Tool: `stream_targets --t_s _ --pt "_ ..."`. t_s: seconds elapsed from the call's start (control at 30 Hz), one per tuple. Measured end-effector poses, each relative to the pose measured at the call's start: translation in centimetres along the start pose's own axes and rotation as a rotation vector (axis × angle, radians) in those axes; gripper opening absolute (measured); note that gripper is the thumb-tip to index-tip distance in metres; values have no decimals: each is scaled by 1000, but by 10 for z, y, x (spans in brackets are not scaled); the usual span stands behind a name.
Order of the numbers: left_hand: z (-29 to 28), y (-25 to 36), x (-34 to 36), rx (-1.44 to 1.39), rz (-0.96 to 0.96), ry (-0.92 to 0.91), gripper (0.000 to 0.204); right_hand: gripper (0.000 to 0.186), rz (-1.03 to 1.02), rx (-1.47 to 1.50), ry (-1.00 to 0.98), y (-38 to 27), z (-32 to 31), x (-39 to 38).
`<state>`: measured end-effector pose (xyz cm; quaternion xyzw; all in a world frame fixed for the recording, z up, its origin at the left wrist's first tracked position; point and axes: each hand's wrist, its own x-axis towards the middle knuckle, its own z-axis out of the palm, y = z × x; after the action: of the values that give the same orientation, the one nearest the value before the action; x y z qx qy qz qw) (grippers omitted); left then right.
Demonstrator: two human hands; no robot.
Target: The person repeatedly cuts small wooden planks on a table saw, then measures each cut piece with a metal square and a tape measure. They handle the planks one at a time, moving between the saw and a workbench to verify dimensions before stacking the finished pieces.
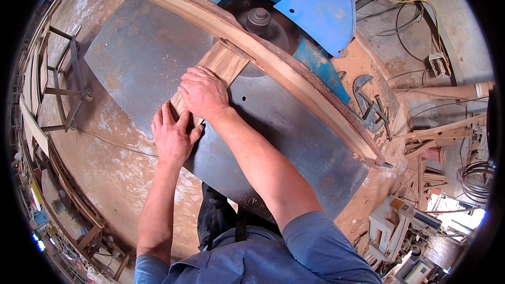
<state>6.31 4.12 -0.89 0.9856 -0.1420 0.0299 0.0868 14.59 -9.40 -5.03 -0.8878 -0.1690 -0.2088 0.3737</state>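
A wooden board lies on the grey metal table, its far end against a long wooden fence. My right hand presses on and grips the board's middle, fingers curled over it. My left hand holds the board's near end at the table's edge, thumb to the right, fingers on the wood. Behind the fence sit a dark round spindle and a blue hinged plate. Part of the board is hidden under my hands.
A metal rack with long boards stands at the left. Right of the machine are a clamp, a ribbed hose, cables, wood scraps and coiled hose. Sawdust lies on the floor.
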Motion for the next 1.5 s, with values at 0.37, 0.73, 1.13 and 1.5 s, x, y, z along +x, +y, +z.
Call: stream_targets --t_s 0.37,0.73,1.13,1.5 --pt "0 -1 3 -17 -7 -8 58 18 18 6 -6 1 0 2" --pt "2 -1 5 -10 11 22 61 18 8 -24 -9 2 0 4" --pt "3 -12 13 -8 2 12 58 18 9 -40 -1 4 13 12" --pt "-7 -93 -13 -54 -28 150 62 14 86 226 229 -61 6 16"
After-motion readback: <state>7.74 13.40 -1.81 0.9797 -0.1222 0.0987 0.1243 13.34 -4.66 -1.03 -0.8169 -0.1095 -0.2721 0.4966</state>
